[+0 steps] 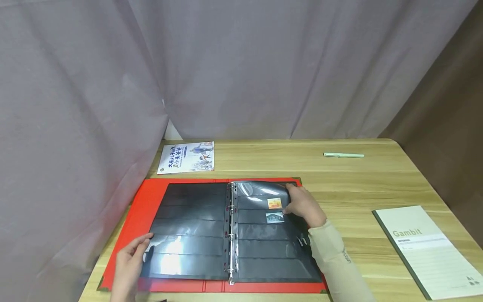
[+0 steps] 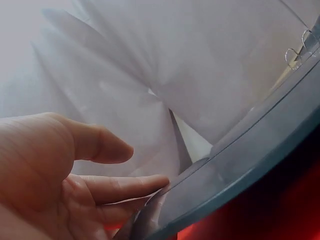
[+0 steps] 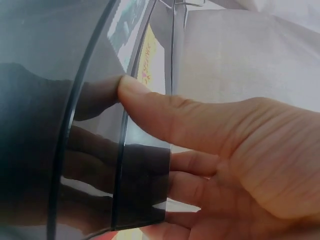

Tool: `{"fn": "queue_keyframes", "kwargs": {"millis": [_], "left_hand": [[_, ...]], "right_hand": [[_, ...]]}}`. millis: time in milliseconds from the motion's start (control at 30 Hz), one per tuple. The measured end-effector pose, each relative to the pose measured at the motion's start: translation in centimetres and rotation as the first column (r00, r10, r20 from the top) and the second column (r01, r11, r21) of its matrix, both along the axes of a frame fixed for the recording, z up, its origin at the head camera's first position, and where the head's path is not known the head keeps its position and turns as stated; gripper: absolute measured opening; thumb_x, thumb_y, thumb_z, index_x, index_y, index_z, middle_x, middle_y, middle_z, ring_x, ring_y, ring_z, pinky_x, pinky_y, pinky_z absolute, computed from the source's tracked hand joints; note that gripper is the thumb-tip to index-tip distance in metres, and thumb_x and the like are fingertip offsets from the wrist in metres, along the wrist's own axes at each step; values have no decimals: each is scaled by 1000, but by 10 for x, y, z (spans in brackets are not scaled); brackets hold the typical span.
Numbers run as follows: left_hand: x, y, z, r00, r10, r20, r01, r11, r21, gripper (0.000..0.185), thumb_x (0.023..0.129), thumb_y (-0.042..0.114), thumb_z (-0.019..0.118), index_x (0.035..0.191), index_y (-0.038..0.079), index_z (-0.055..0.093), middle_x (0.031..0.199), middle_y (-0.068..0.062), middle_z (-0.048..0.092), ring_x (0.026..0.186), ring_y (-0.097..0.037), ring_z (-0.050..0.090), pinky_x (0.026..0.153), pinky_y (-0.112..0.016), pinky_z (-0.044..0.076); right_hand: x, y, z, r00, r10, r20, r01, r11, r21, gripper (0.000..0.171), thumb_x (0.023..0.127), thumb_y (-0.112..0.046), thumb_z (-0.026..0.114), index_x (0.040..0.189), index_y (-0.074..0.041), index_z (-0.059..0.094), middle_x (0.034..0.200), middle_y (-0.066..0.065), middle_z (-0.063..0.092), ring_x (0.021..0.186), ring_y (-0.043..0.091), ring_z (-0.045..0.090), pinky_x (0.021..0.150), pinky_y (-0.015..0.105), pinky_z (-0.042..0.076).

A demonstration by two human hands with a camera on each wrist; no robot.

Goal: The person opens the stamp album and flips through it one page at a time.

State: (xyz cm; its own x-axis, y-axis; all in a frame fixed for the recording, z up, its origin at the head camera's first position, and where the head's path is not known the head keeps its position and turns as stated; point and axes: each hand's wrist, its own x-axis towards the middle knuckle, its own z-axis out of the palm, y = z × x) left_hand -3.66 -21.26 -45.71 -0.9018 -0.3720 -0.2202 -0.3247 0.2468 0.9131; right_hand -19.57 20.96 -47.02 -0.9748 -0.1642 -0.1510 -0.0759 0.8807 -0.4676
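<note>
A red stamp album (image 1: pixel 130 209) lies spread on the table, with black pocket pages on a metal ring spine (image 1: pixel 232 235). In its right page (image 1: pixel 271 268), a yellow-orange stamp (image 1: pixel 274 203) sits above a grey-blue stamp (image 1: pixel 275 217). My right hand (image 1: pixel 305 205) pinches that page near its upper outer edge; in the right wrist view the thumb (image 3: pixel 150 112) is on the front and the other fingers go behind. My left hand (image 1: pixel 130 258) is at the left page's (image 1: pixel 188 226) outer edge. Its straight fingers (image 2: pixel 130 189) touch the edge, and the thumb stands apart from it.
Behind the album at left lies a white illustrated booklet (image 1: pixel 185 157). A pale green pen (image 1: pixel 343 155) is at the back right. A Gambit notepad (image 1: pixel 426 251) lies to the right. Grey curtain (image 1: pixel 241 71) hangs along the table's back and left.
</note>
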Motion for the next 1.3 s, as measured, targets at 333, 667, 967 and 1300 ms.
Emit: {"fn": "queue_keyframes", "kwargs": {"millis": [333, 667, 967, 1300], "left_hand": [[2, -2, -11, 999, -42, -8, 41, 995, -95, 37, 97, 24, 47, 125, 1, 56, 128, -14, 53, 102, 3, 44, 80, -13, 36], [6, 3, -2, 992, -123, -8, 117, 960, -255, 38, 96, 23, 49, 126, 0, 52, 122, -21, 56, 107, -17, 55, 81, -16, 42], [8, 10, -2, 989, -146, 9, 142, 941, -308, 39, 95, 25, 50, 125, 0, 52, 123, -28, 53, 114, -38, 51, 91, -52, 41], [7, 14, -2, 992, -119, 30, 122, 934, -336, 38, 94, 24, 51, 125, 1, 54, 119, -26, 56, 109, -36, 55, 87, -50, 42]], "right_hand": [[3, -3, -2, 999, -7, -39, 7, 1000, 4, 86, 58, -5, 83, 132, 9, 41, 128, 26, 48, 110, 47, 43, 91, 53, 40], [9, 0, -3, 998, 12, -66, -15, 999, -46, 84, 66, 2, 75, 140, 0, 36, 148, 28, 16, 124, 52, 28, 90, 56, 39], [14, 16, -3, 997, -27, -77, 11, 979, -201, 92, 68, 4, 70, 144, 6, 18, 146, 33, 11, 131, 49, 18, 101, 57, 26], [25, 29, 4, 993, -51, -106, 23, 970, -243, 80, 75, 8, 63, 143, 5, 20, 118, 30, 51, 72, 28, 55, 56, 36, 48]]}}
